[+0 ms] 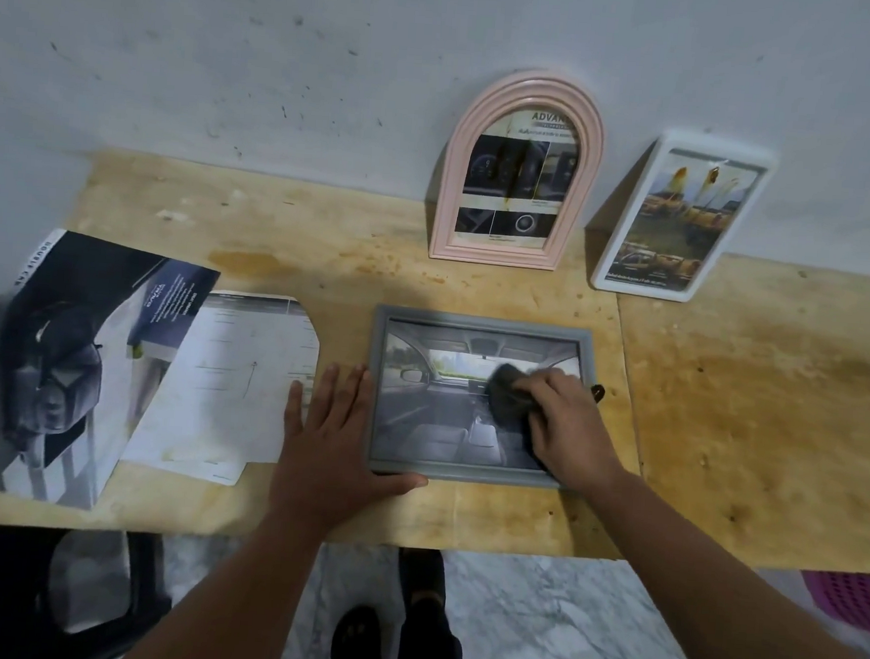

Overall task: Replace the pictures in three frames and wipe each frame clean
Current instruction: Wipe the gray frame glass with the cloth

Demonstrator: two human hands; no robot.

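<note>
A grey rectangular frame [485, 321] with a car-interior picture lies flat on the wooden table [755, 429]. My right hand [565, 426] holds a dark cloth [505, 393] against the frame's glass at its right side. My left hand [333, 435] lies flat with straight fingers against the frame's left edge, thumb along its bottom edge. A pink arched frame [521, 168] and a white rectangular frame [682, 218] lean upright against the wall behind, each with a picture inside.
A car brochure [76, 355] and a cut paper sheet [228, 381] lie on the table's left side. A small dark object [597, 392] sits just right of the grey frame. A dark chair [43, 595] stands below left, a pink basket [851, 600] below right.
</note>
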